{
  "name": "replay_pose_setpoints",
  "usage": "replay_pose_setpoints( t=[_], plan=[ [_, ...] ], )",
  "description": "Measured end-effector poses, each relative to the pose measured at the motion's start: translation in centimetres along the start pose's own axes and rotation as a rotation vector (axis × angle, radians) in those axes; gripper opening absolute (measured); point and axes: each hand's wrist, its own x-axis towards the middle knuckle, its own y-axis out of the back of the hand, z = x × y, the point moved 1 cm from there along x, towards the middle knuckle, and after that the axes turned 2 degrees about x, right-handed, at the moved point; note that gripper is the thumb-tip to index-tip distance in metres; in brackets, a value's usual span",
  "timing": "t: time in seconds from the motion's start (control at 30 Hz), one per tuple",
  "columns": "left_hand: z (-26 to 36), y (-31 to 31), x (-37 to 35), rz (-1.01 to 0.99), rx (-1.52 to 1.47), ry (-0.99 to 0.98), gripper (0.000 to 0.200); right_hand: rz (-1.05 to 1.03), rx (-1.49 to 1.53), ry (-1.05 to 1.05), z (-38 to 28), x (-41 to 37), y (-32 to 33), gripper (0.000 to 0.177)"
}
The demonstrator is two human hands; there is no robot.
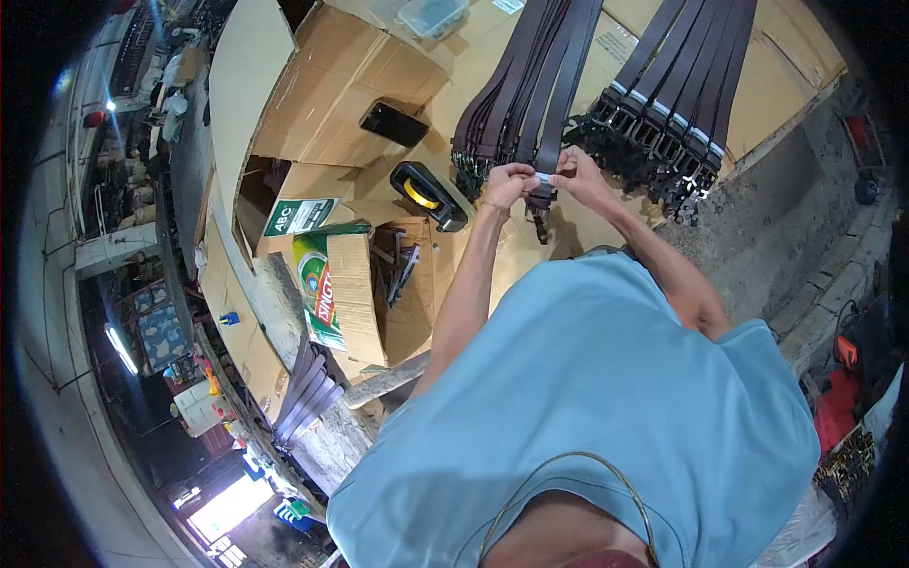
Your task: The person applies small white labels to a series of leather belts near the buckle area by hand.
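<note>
A dark brown belt (pixel 549 133) hangs toward me over the cardboard, its buckle end (pixel 541 213) nearest my body. Across it, just above the buckle, sits a small white band (pixel 543 177). My left hand (pixel 511 185) pinches the belt at the band's left side. From the right, my right hand (pixel 579 180) pinches the same spot, with its fingers closed. Beside the belt on the left lies a bunch of similar belts (pixel 502 95). To the right, another row of belts (pixel 686 66) has white bands above the metal buckles (pixel 653 133).
A black tape dispenser (pixel 429 196) with yellow inside and a black phone (pixel 395 123) lie left of my hands. Nearer me stands an open cardboard box (pixel 355 293) holding dark metal pieces. A clear plastic container (pixel 431 14) is at the back. More straps (pixel 308 393) hang at lower left.
</note>
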Motion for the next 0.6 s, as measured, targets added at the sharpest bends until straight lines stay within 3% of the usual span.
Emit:
replay_pose_setpoints(
  t=[0.1,0.4,0.47,0.5,0.57,0.6],
  plan=[
    [0.1,-0.3,0.0,-0.018,0.105,-0.036,0.026,-0.059,-0.074,0.068,0.0,-0.3,0.4,0.032],
    [-2.2,-2.3,0.6,0.059,0.16,-0.171,0.022,-0.013,-0.123,-0.047,-1.7,-2.0,0.8,0.025],
    [-3.1,-2.9,0.9,0.114,0.173,-0.233,0.023,0.162,-0.417,0.136,-2.9,-2.9,0.6,0.018],
    [-3.1,-3.2,0.8,0.143,0.158,-0.225,0.024,0.163,-0.421,0.136,-3.6,-3.3,0.8,0.018],
    [-3.0,-3.8,0.5,0.171,0.14,-0.219,0.024,0.282,-0.914,0.405,-4.9,-4.4,1.0,0.016],
    [-2.6,-4.1,0.2,0.212,0.101,-0.235,0.023,0.282,-0.917,0.404,-5.0,-4.9,1.0,0.016]
  ],
)
